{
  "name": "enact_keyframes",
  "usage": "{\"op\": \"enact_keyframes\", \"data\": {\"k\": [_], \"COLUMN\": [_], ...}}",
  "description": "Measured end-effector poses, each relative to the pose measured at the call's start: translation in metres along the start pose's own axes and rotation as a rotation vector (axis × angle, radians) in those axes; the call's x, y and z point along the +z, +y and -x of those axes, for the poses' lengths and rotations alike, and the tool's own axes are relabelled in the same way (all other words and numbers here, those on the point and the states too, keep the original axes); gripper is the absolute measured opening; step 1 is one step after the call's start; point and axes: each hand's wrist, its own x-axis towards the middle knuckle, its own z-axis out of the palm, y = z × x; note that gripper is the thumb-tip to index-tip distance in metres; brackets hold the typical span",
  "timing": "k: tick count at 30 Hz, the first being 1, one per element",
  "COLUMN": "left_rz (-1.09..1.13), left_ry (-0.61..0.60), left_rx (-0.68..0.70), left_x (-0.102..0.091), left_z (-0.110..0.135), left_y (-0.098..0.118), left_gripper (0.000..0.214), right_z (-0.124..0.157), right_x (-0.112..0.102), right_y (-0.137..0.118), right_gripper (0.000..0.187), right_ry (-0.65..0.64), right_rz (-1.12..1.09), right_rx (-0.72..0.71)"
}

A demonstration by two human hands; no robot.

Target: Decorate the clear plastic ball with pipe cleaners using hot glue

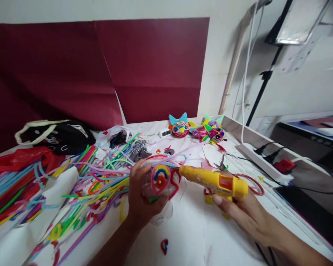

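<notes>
My left hand [143,195] is wrapped around a clear plastic piece [147,181] decorated with coiled pipe cleaners. On its front is a pink teardrop-shaped pipe-cleaner coil [160,180] with yellow, blue and red inside, beside a bent red pipe cleaner [175,184]. My right hand [241,212] grips a yellow hot glue gun [211,179], its dark nozzle pointing left at the top right of the clear piece. Whether the nozzle touches the piece I cannot tell. A small red and blue pipe-cleaner coil [164,246] lies on the white table in front.
Loose coloured pipe cleaners [100,181] cover the left side. Finished pipe-cleaner animal heads [179,125] stand at the back near a small white digital display [165,133]. A black bag [58,136] is at the back left. A power strip [266,164] and cables lie along the right edge.
</notes>
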Motion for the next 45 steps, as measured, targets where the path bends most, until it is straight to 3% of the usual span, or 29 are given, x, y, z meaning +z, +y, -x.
{"op": "enact_keyframes", "data": {"k": [16, 32, 45], "left_rz": [0.052, -0.020, 0.016], "left_ry": [-0.071, 0.005, 0.002], "left_rx": [0.018, 0.014, -0.012], "left_x": [0.0000, 0.0002, -0.0007], "left_z": [0.0023, -0.0016, -0.0011], "left_y": [0.0021, 0.0024, 0.0000], "left_gripper": [0.063, 0.062, 0.062], "right_z": [0.0011, 0.0007, -0.0021], "right_x": [0.0026, 0.0003, -0.0016], "right_y": [-0.0004, -0.0022, -0.0047], "right_gripper": [0.030, 0.029, 0.024], "right_ry": [0.018, -0.018, 0.018], "right_rz": [0.046, 0.007, 0.025], "right_rx": [-0.033, 0.042, -0.028]}}
